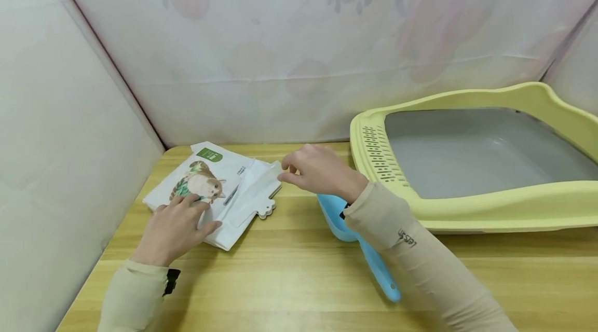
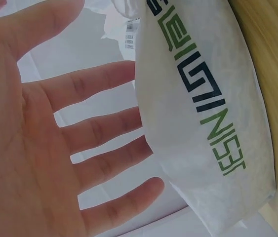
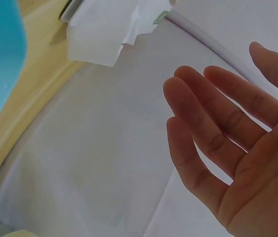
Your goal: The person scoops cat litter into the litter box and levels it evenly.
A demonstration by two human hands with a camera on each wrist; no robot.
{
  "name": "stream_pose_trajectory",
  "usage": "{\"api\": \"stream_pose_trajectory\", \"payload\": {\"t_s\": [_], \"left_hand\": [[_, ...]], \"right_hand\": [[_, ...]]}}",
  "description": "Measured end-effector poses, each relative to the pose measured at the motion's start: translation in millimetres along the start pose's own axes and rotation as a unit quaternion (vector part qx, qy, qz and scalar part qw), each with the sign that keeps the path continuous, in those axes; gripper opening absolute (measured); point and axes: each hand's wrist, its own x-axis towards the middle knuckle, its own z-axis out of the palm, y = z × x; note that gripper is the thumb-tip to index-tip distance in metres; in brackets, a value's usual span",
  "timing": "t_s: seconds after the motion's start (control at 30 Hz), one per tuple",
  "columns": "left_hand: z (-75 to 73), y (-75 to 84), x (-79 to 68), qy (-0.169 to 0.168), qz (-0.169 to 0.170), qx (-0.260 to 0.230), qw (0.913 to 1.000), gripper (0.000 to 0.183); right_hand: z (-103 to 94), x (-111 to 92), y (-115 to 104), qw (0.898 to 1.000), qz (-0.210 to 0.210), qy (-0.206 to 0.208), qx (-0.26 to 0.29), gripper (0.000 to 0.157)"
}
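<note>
A white bag (image 1: 187,194) with a cat picture and a green label lies on the table at the left. My left hand (image 1: 175,228) is over its near side with fingers spread, and its fingertips appear to rest on the bag. Green and black lettering runs along the bag (image 2: 203,98) in the left wrist view. My right hand (image 1: 317,168) is beside the bag's right end, its fingers loosely bent. The right wrist view shows nothing held in that hand (image 3: 237,143), apart from the bag's jagged edge (image 3: 104,34). A white scalloped piece (image 1: 266,208) sticks out at the bag's right side.
A light blue scoop (image 1: 376,264) lies on the wooden table (image 1: 280,280), partly hidden beneath my right forearm. To the right stands a large litter box with a yellow rim (image 1: 495,212) and grey inside. Pale cloth walls (image 1: 261,52) enclose the back and left.
</note>
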Motion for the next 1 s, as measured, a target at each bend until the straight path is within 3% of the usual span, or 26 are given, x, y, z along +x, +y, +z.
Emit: {"api": "stream_pose_trajectory", "payload": {"t_s": [0.27, 0.57, 0.67, 0.9, 1.0], "left_hand": [[3.4, 0.0, -3.4, -0.006, -0.004, 0.010, 0.9999, 0.041], [3.5, 1.2, -2.6, -0.017, -0.003, -0.005, 0.9998, 0.041], [2.9, 1.1, -1.0, -0.016, -0.003, -0.002, 0.9999, 0.042], [3.3, 2.5, 0.0, -0.026, -0.005, 0.008, 0.9996, 0.049], [3.0, 2.2, -0.2, -0.023, -0.003, 0.012, 0.9997, 0.050]], "right_hand": [[9.1, 12, -3, 0.999, 0.000, -0.034, -0.020, 0.018], [17.0, 19, -3, 0.999, -0.021, -0.029, -0.030, 0.039], [16.1, 22, -3, 0.999, -0.026, -0.029, -0.035, 0.038], [19.6, 26, -6, 0.996, -0.025, -0.056, -0.061, 0.018], [23.5, 28, -7, 0.995, -0.027, -0.069, -0.066, 0.019]]}}
